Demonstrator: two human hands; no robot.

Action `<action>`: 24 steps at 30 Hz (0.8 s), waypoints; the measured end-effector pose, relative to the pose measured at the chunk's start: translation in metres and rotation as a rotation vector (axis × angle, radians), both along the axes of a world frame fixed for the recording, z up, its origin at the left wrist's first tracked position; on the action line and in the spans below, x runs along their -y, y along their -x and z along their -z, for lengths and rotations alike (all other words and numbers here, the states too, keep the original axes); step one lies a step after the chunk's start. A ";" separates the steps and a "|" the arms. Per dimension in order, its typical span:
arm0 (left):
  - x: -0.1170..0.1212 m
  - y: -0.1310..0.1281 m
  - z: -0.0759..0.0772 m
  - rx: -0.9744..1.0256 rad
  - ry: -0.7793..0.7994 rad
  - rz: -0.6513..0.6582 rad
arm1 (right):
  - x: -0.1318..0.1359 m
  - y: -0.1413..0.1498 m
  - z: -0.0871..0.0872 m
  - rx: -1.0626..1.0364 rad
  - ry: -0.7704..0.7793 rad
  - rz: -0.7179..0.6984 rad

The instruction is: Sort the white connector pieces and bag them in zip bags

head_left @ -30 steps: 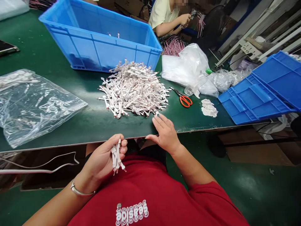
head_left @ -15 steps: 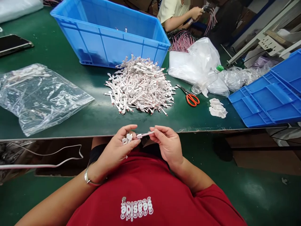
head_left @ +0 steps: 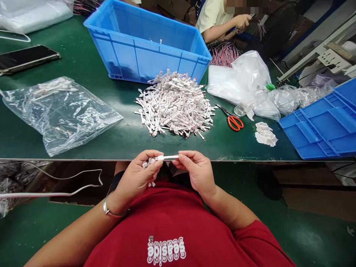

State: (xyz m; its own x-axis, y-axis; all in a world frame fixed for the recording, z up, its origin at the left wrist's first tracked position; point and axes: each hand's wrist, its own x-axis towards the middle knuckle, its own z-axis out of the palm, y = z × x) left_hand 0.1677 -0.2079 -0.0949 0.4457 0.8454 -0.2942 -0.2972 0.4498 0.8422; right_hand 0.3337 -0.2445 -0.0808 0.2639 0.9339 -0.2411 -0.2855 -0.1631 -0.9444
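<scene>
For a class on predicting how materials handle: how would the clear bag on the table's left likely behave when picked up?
The clear bag would probably sag and fold, since its thin film lies wrinkled. It looks light for its size, with mostly flat film around some white pieces. Those look loose, so they might slide if it tilts.

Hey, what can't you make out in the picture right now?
All in the head view:
- Blue bin: floor, hidden by its front wall.
- Bunched white pieces: mostly hidden by the left hand.
- Held strip: one end, covered by the right hand.
- White pile: count, pieces overlap.
- Phone: left end, cut off by the left edge.
</scene>
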 end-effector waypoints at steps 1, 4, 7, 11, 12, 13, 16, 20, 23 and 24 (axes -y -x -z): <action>-0.001 0.000 -0.001 0.021 0.007 -0.033 | 0.000 0.002 -0.001 0.057 -0.006 -0.038; -0.003 0.002 -0.006 0.054 0.031 -0.144 | 0.001 0.011 -0.004 0.297 -0.079 -0.259; -0.006 0.009 -0.010 0.088 0.101 -0.150 | -0.002 0.020 -0.008 0.465 -0.189 -0.549; -0.009 0.023 -0.014 0.233 0.242 -0.094 | -0.032 0.017 -0.016 0.720 -0.424 -0.812; -0.010 0.026 -0.016 0.254 0.269 -0.109 | -0.046 0.014 -0.018 0.878 -0.490 -0.787; -0.011 0.028 -0.017 0.263 0.298 -0.133 | -0.061 0.010 -0.021 1.068 -0.540 -0.719; -0.011 0.032 -0.022 0.215 0.440 -0.209 | -0.108 0.001 -0.026 1.634 -0.517 -0.573; -0.007 0.033 -0.024 0.145 0.587 -0.232 | -0.143 -0.003 -0.023 1.925 -0.475 -0.723; -0.004 0.036 -0.020 0.194 0.505 -0.170 | -0.141 -0.006 -0.016 1.957 -0.510 -0.685; -0.004 0.036 -0.018 0.208 0.460 -0.145 | -0.136 -0.007 -0.014 1.951 -0.538 -0.641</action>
State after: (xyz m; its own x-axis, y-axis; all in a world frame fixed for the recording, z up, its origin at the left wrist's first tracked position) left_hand 0.1316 -0.2038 -0.0771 0.4222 0.7067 -0.5678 -0.5236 0.7014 0.4837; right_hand 0.3407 -0.1087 -0.0664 -0.5235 0.8410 0.1366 0.8506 0.5066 0.1409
